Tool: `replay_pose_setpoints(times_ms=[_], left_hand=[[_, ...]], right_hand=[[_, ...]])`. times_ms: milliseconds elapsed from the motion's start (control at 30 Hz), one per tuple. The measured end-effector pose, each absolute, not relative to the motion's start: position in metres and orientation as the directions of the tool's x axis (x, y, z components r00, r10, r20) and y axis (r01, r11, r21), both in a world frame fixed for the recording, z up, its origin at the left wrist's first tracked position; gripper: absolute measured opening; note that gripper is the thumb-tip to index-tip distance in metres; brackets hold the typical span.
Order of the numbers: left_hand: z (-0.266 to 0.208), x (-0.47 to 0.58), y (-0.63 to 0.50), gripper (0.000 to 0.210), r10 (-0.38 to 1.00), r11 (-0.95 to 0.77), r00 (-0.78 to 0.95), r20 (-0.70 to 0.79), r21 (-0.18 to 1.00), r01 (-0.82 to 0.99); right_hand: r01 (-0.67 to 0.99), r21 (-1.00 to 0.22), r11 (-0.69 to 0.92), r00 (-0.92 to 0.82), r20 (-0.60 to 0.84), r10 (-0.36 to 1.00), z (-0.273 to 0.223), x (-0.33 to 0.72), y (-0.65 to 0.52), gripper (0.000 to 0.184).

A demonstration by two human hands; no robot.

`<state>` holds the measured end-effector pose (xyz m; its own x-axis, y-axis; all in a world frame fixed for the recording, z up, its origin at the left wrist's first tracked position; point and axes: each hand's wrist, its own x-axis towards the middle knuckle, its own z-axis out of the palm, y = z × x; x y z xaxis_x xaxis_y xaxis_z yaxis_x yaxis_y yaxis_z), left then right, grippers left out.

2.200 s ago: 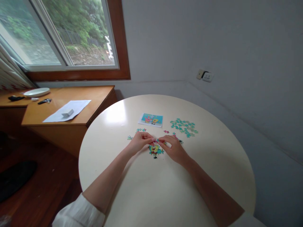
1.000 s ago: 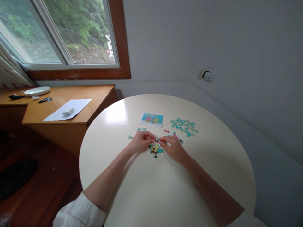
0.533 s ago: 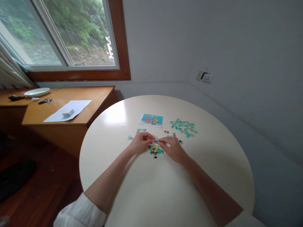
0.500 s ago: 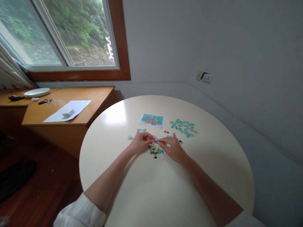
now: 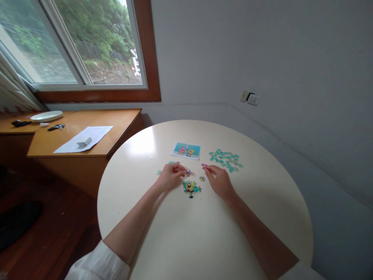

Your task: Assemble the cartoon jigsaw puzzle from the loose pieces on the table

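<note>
My left hand (image 5: 172, 176) is closed in a pinch on a small pink-and-purple puzzle piece (image 5: 188, 172), just above the partly joined jigsaw (image 5: 190, 187) with a yellow cartoon figure. To the right, my right hand (image 5: 220, 182) has thumb and forefinger together at a pink puzzle piece (image 5: 203, 166). Between the hands lies a loose yellowish piece (image 5: 202, 178). Some pieces near the right hand are covered by it. Beyond both hands rests a picture card (image 5: 187, 151) with pink and yellow cartoon figures.
A spread of teal puzzle pieces (image 5: 225, 159) lies at the right on the round white table (image 5: 186, 233). More pieces (image 5: 159, 172) sit left of my left hand. A wooden desk (image 5: 122, 120) with paper (image 5: 99, 134) and a white plate (image 5: 46, 116) stands at the left.
My right hand has moved away from the left one, rightward and slightly back to the pink piece. The left hand has shifted a little left with its piece. A loose yellowish piece now shows between them.
</note>
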<state>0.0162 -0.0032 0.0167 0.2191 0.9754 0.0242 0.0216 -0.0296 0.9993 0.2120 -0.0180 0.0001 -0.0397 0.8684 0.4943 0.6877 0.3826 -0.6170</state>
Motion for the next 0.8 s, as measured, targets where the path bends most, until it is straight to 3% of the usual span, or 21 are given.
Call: replay_pose_setpoints(times_ms=[133,367,633,800], left_hand=[[0.014,0.014,-0.001,0.009,0.981,-0.015,0.193,0.013,1.0,0.005],[0.012,0.013,0.001,0.013,0.989,-0.011,0.145,0.015,0.999,-0.031],[0.022,0.01,-0.002,0.018,0.977,0.169,0.173,-0.125,0.949,-0.267],[0.023,0.007,-0.001,0.011,0.957,0.268,0.21,-0.199,0.885,-0.381]], right_hand=[[0.763,-0.583,0.278,0.03,0.462,0.886,-0.006,0.219,-0.013,0.024],[0.906,-0.407,0.116,0.05,0.374,0.926,-0.008,0.217,-0.017,0.032],[0.954,-0.291,-0.069,0.158,0.296,0.942,0.002,0.23,-0.018,0.034],[0.963,-0.255,-0.086,0.15,0.243,0.958,0.003,0.235,-0.018,0.027]])
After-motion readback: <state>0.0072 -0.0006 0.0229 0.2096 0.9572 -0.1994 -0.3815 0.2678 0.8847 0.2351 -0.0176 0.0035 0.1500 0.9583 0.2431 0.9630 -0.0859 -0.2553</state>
